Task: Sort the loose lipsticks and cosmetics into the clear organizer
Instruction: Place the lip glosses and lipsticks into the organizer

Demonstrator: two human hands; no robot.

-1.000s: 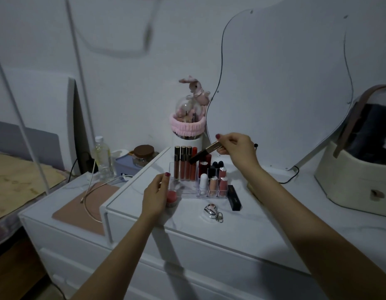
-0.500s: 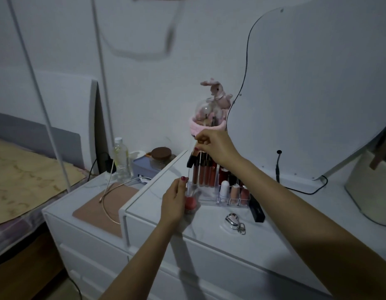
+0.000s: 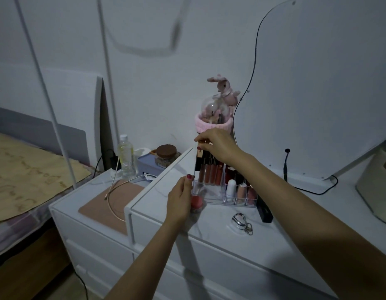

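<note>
The clear organizer [image 3: 218, 192] stands on the white dresser top, holding several lip glosses and lipsticks upright. My right hand [image 3: 218, 146] pinches a black-and-gold lipstick tube [image 3: 199, 158] by its top, upright over the organizer's back left slot. My left hand [image 3: 180, 199] grips the organizer's left front corner, next to a small round coral pot [image 3: 197, 202]. A black lipstick [image 3: 264, 210] lies loose on the dresser at the organizer's right end. A silver clip with a keyring [image 3: 241, 223] lies in front.
The white dresser [image 3: 285, 234] has a curved mirror [image 3: 317, 83] at the back with a black cable. A pink bunny dome [image 3: 218, 109] stands behind the organizer. A lower cabinet on the left bears a water bottle [image 3: 126, 156], a jar [image 3: 166, 155] and a gold hairband [image 3: 116, 191].
My right hand swung the black-and-gold tube from a slant to upright and moved it left over the organizer's back left corner. The left hand stayed at the organizer. The view shifted left.
</note>
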